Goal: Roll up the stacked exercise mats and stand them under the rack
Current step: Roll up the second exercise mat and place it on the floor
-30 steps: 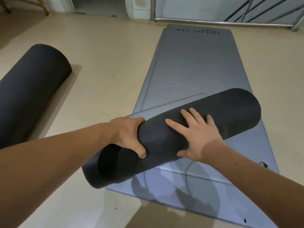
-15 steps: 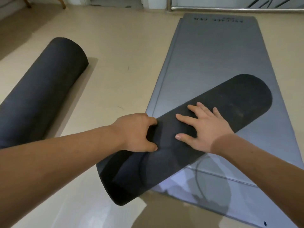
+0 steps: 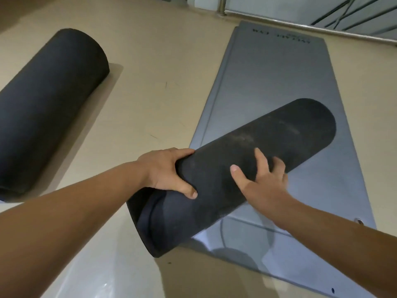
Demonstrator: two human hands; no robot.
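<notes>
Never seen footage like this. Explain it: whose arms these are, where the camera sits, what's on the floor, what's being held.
No machine here: a person works with bare hands. The single camera is worn on that person's head, looking forward and down, so both arms reach in from the bottom edge. On the beige floor lies a flat grey mat. Slanted across its near part is a dark rolled mat, one end sticking out past the grey mat's edge. The left hand grips this roll, thumb on the near side, fingers curled over the far side. The right hand rests on top with fingers spread. Off to the left a second dark roll lies alone on the floor.
</notes>
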